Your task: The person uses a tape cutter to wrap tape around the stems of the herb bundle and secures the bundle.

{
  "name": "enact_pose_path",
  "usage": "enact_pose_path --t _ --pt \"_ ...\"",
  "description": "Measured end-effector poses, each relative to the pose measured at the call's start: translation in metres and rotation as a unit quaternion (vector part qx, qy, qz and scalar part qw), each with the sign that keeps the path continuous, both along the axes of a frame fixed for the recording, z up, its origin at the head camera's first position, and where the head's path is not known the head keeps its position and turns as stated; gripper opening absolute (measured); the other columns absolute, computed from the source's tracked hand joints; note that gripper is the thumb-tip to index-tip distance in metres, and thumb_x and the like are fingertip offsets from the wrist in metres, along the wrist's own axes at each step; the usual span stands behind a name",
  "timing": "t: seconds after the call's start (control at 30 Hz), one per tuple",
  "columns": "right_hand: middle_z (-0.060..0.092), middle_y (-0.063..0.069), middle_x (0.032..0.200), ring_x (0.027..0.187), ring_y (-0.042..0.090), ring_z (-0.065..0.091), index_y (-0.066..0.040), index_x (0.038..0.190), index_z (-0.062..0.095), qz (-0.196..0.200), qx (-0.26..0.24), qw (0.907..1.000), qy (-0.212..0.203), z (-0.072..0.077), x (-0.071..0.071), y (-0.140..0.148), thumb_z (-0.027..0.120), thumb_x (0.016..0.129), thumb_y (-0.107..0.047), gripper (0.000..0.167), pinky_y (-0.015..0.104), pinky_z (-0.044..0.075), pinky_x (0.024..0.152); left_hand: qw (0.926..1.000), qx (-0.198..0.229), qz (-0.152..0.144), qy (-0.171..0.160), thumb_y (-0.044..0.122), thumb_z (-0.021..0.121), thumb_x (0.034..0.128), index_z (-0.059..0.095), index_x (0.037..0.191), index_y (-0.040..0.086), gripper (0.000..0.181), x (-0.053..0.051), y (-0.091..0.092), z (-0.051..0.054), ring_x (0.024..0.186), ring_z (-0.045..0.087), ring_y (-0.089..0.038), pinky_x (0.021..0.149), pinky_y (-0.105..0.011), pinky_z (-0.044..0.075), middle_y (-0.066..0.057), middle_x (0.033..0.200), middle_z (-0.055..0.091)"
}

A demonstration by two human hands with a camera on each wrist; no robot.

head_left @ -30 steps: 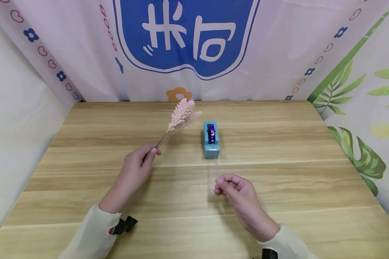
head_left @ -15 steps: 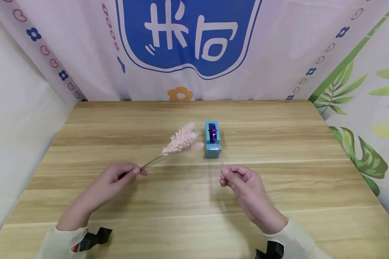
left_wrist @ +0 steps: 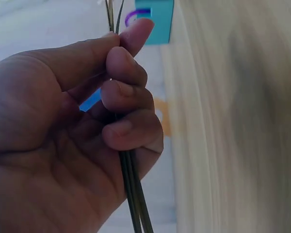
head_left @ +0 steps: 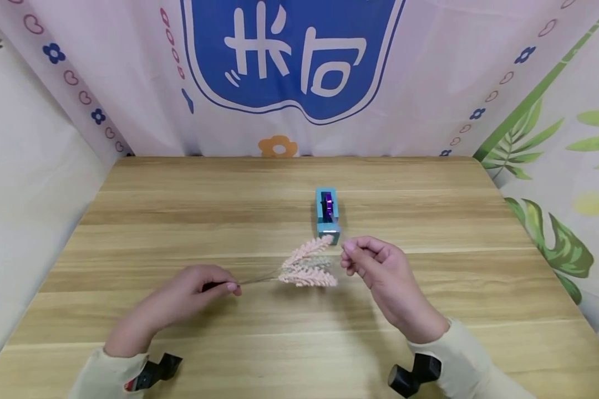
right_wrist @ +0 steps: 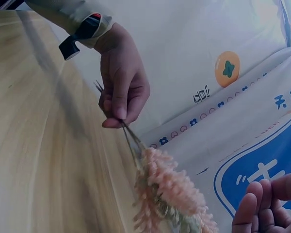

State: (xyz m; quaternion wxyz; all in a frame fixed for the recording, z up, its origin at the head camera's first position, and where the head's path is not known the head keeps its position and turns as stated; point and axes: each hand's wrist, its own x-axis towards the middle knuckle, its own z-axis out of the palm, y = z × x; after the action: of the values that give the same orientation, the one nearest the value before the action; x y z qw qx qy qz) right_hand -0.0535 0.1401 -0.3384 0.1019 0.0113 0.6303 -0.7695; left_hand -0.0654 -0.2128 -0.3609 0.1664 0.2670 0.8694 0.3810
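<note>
Held on the Left, Pointing to the Right

From where I stand, the small bunch of artificial flower sprigs (head_left: 299, 272) is between the two hands, above the wooden bench (head_left: 479, 288). Its long axis goes from side to side, almost parallel to the far edge of the bench. The left hand (head_left: 194, 289) grips the thin stems (head_left: 257, 280) with curled fingers; the left wrist view shows their lower ends coming out below the little finger.

The heads, two pale pink and one greyish green, spread toward the right hand (head_left: 379, 274). This hand is nearer to the heads and stands just beside their tips, while the left one is nearer to the bare stem. The two hands themselves are well apart. The right fingers are curled, with the thumb against the forefinger. They seem to pinch a clear strip of tape, but it is too faint for me to be sure.

The blue tape dispenser (head_left: 328, 228) with its purple reel (head_left: 328, 204) stands ahead of the right fingertips and slightly to the left. The upper pink tip overlaps its front from above; if they touch, I cannot tell.

In my judgement, everything depends on this crosswise line: between the right fingertips and the free piece of stem lie the fluffy heads, so the straight way to the stem passes over them.
</note>
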Motion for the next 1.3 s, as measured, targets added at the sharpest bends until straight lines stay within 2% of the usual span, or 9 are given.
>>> enact_pose_path --t 0.13,0.3,0.47,0.7,0.93,1.03,1.13,1.3 --pt "0.071 -0.001 0.091 0.086 0.009 0.065 -0.002 0.102 0.066 -0.002 -0.001 1.0 0.005 0.002 -0.002 -0.001 0.061 0.105 -0.009 0.01 0.022 0.057 0.081 0.9996 -0.015 -0.021 -0.01 0.027 0.06 0.1071 0.079 0.104 0.019 0.021 -0.003 0.015 -0.003 0.092 0.066 -0.002 0.079 -0.025 0.054 0.006 0.105 0.079" --pt "0.071 0.0 0.092 0.087 0.009 0.065 -0.003 0.102 0.067 -0.005 0.003 1.0 0.007 0.005 -0.003 -0.001 0.062 0.105 -0.008 0.008 0.022 0.057 0.082 0.9992 -0.029 -0.028 0.003 0.024 0.061 0.1065 0.081 0.103 0.02 0.02 -0.01 0.033 -0.01 0.095 0.069 -0.003 0.082 -0.026 0.056 0.008 0.103 0.079" --pt "0.071 -0.001 0.092 0.086 0.009 0.065 -0.004 0.101 0.067 -0.004 0.001 1.0 -0.001 0.006 -0.002 0.0 0.061 0.105 -0.007 0.008 0.022 0.057 0.082 0.9986 -0.046 -0.023 0.015 0.022 0.061 0.1065 0.081 0.102 0.02 0.02 -0.019 0.054 -0.017 0.092 0.067 -0.002 0.08 -0.026 0.054 0.008 0.102 0.079" --pt "0.071 -0.002 0.09 0.085 0.008 0.066 -0.005 0.101 0.068 0.0 -0.017 0.9995 -0.027 0.003 0.001 -0.003 0.06 0.104 -0.004 0.008 0.02 0.058 0.081 0.9986 -0.053 0.006 0.0 0.021 0.063 0.1056 0.08 0.101 0.017 0.018 -0.031 0.085 -0.021 0.082 0.06 -0.008 0.078 -0.028 0.052 0.005 0.099 0.078" --pt "0.071 -0.001 0.09 0.085 0.01 0.066 -0.001 0.104 0.067 0.004 -0.013 0.9994 -0.031 -0.004 0.006 -0.006 0.06 0.104 -0.004 0.007 0.022 0.058 0.082 0.9986 -0.03 -0.001 0.045 0.018 0.065 0.1041 0.081 0.103 0.01 0.017 -0.04 0.113 -0.021 0.081 0.062 -0.006 0.076 -0.025 0.054 -0.002 0.096 0.078" --pt "0.071 -0.001 0.09 0.086 0.01 0.066 0.001 0.105 0.066 0.004 -0.015 0.9994 -0.03 -0.007 0.008 -0.007 0.061 0.104 -0.005 0.008 0.023 0.059 0.085 0.9976 -0.015 0.0 0.067 0.017 0.067 0.1033 0.081 0.104 0.008 0.017 -0.04 0.122 -0.018 0.078 0.06 -0.006 0.073 -0.023 0.052 -0.003 0.093 0.076" --pt "0.072 -0.001 0.09 0.085 0.009 0.067 -0.001 0.104 0.067 0.004 -0.016 0.9994 -0.03 -0.011 0.01 -0.008 0.062 0.103 -0.006 0.007 0.023 0.059 0.085 0.9964 -0.004 0.005 0.085 0.017 0.068 0.1027 0.081 0.103 0.007 0.017 -0.039 0.129 -0.015 0.075 0.057 -0.006 0.07 -0.022 0.051 -0.002 0.09 0.075" --pt "0.072 -0.003 0.088 0.083 0.009 0.067 -0.004 0.101 0.069 0.005 -0.01 0.9994 -0.032 -0.018 0.013 -0.01 0.064 0.103 -0.007 0.007 0.023 0.059 0.082 0.9956 0.0 0.018 0.092 0.017 0.068 0.1026 0.081 0.104 0.006 0.017 -0.038 0.138 -0.01 0.072 0.053 -0.007 0.066 -0.021 0.047 0.0 0.086 0.071"
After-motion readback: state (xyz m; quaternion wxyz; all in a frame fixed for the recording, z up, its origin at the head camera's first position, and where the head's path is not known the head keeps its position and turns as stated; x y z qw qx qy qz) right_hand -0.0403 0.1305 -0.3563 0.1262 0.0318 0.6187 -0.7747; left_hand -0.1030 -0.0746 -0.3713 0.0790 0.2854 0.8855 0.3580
